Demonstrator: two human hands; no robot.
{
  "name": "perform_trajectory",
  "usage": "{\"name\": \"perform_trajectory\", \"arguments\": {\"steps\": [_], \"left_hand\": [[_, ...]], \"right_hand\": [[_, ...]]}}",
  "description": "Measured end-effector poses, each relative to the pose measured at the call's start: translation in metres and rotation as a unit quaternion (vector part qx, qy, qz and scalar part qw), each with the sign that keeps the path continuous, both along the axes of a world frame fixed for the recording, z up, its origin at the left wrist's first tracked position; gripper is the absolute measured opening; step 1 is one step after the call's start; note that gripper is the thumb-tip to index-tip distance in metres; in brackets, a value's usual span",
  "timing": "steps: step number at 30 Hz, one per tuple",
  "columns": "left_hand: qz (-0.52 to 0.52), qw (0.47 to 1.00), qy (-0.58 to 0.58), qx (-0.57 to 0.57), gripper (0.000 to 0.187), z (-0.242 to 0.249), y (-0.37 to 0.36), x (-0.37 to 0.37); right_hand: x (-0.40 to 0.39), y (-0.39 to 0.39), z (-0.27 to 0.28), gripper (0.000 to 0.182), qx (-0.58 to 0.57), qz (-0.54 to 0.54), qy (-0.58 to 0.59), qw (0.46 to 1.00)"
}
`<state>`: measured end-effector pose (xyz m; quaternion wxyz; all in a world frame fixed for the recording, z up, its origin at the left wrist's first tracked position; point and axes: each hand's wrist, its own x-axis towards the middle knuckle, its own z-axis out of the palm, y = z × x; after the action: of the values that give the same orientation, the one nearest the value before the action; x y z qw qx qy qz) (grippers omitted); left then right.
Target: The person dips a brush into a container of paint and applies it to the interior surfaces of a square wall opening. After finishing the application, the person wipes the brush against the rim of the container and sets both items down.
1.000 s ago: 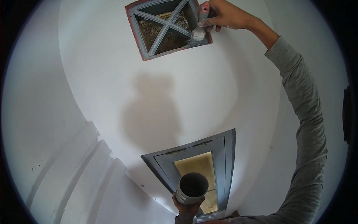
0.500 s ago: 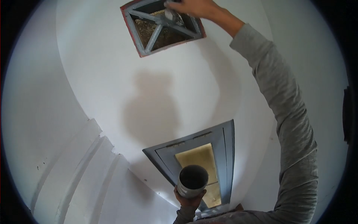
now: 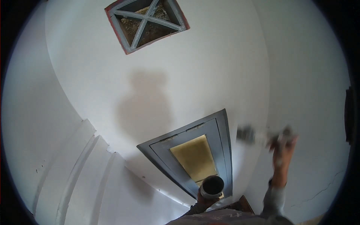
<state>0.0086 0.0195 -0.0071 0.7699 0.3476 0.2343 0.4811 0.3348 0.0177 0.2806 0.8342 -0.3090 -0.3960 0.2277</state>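
The person wears a grey long-sleeved top; its cuff ends just below the bare right hand (image 3: 282, 154), paint-flecked fabric lower down.

Right hand (image 3: 282, 150) raised at lower right, gripping blurred paintbrush (image 3: 252, 135), bristles pointing left. Left hand (image 3: 204, 201) at bottom cups paint pot (image 3: 212, 186), open mouth up, before grey door (image 3: 195, 155). Square vent (image 3: 147, 23) with grey cross bars high on white wall (image 3: 210, 71).

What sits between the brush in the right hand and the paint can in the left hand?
Nothing visible. The brush, blurred, is in the right hand; the paint can is in the left hand, lower and to the left. Between them only the grey door frame and white wall show behind.
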Motion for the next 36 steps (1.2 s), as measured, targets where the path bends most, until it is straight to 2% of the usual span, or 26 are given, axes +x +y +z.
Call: {"name": "perform_trajectory", "arguments": {"steps": [1, 2, 3, 4, 5, 7, 8, 10, 12, 14, 15, 18, 19, 20, 21, 22, 24, 26, 27, 29, 30, 36], "left_hand": [[0.011, 0.998, 0.054, 0.017, 0.079, -0.031, 0.008, 0.001], [0.022, 0.993, 0.108, 0.033, 0.077, -0.063, 0.016, 0.002], [-0.027, 0.996, 0.078, -0.017, 0.076, -0.024, 0.002, 0.013], [-0.124, 0.984, -0.09, -0.091, 0.073, -0.033, 0.007, 0.014], [-0.22, 0.931, -0.224, -0.185, 0.07, -0.043, 0.011, 0.015], [-0.18, 0.977, -0.048, -0.106, 0.071, -0.124, 0.031, 0.011], [-0.249, 0.911, -0.235, -0.232, 0.071, -0.09, 0.028, 0.028], [-0.295, 0.888, -0.267, -0.233, 0.067, -0.075, 0.029, 0.044], [-0.275, 0.902, -0.225, -0.245, 0.064, -0.054, 0.026, 0.062], [-0.266, 0.912, -0.196, -0.242, 0.062, -0.059, 0.027, 0.07], [-0.257, 0.908, -0.183, -0.274, 0.061, -0.062, 0.028, 0.073], [-0.045, 0.926, -0.03, -0.373, 0.057, -0.077, 0.023, 0.092], [-0.042, 0.926, 0.011, -0.375, 0.06, -0.08, 0.02, 0.093], [-0.094, 0.933, 0.02, -0.346, 0.063, -0.07, 0.024, 0.091], [-0.143, 0.937, 0.012, -0.319, 0.067, -0.062, 0.028, 0.092], [-0.173, 0.939, -0.004, -0.297, 0.07, -0.053, 0.032, 0.093], [-0.194, 0.94, -0.047, -0.275, 0.077, -0.034, 0.034, 0.099], [-0.185, 0.944, -0.082, -0.262, 0.083, -0.025, 0.035, 0.103], [-0.138, 0.949, -0.069, -0.274, 0.072, -0.027, 0.033, 0.106], [-0.152, 0.935, -0.121, -0.297, 0.068, -0.049, 0.038, 0.097], [-0.12, 0.944, -0.129, -0.28, 0.067, -0.052, 0.036, 0.098], [-0.067, 0.968, -0.033, -0.24, 0.07, -0.069, 0.031, 0.095]], "right_hand": [[-0.006, -0.017, -0.045, 0.053, -0.042, 0.031, -0.018, 0.998], [-0.013, -0.029, -0.09, 0.043, -0.077, 0.041, -0.023, 0.996], [-0.041, -0.047, -0.103, 0.035, -0.109, 0.025, 0.059, 0.992], [-0.054, -0.061, -0.124, 0.03, -0.148, 0.013, 0.039, 0.988], [-0.06, -0.072, -0.138, 0.025, -0.184, -0.01, -0.031, 0.982], [-0.066, -0.088, -0.142, 0.016, -0.227, -0.076, -0.208, 0.948], [-0.066, -0.098, -0.118, 0.01, -0.259, -0.132, -0.323, 0.901], [-0.06, -0.097, -0.141, 0.017, -0.289, -0.076, -0.33, 0.895], [-0.057, -0.097, -0.146, 0.019, -0.302, -0.054, -0.368, 0.878], [-0.049, -0.091, -0.134, 0.016, -0.303, -0.059, -0.437, 0.845], [-0.047, -0.092, -0.137, 0.018, -0.334, -0.024, -0.435, 0.836], [-0.037, -0.089, -0.15, 0.028, -0.322, -0.042, -0.514, 0.794], [-0.033, -0.088, -0.164, 0.04, -0.334, -0.03, -0.53, 0.779], [-0.034, -0.084, -0.166, 0.051, -0.311, -0.066, -0.535, 0.783], [-0.037, -0.084, -0.155, 0.042, -0.388, -0.025, -0.47, 0.792], [-0.034, -0.086, -0.149, 0.047, -0.406, -0.012, -0.494, 0.769], [-0.034, -0.083, -0.139, 0.06, -0.416, 0.034, -0.468, 0.779], [-0.032, -0.084, -0.149, 0.057, -0.414, 0.043, -0.445, 0.793], [-0.031, -0.085, -0.154, 0.055, -0.414, 0.043, -0.431, 0.801], [-0.028, -0.084, -0.158, 0.044, -0.399, 0.035, -0.412, 0.818], [-0.028, -0.085, -0.162, 0.043, -0.389, 0.031, -0.419, 0.82], [-0.049, -0.081, -0.165, 0.034, -0.33, 0.019, -0.501, 0.8]]}}
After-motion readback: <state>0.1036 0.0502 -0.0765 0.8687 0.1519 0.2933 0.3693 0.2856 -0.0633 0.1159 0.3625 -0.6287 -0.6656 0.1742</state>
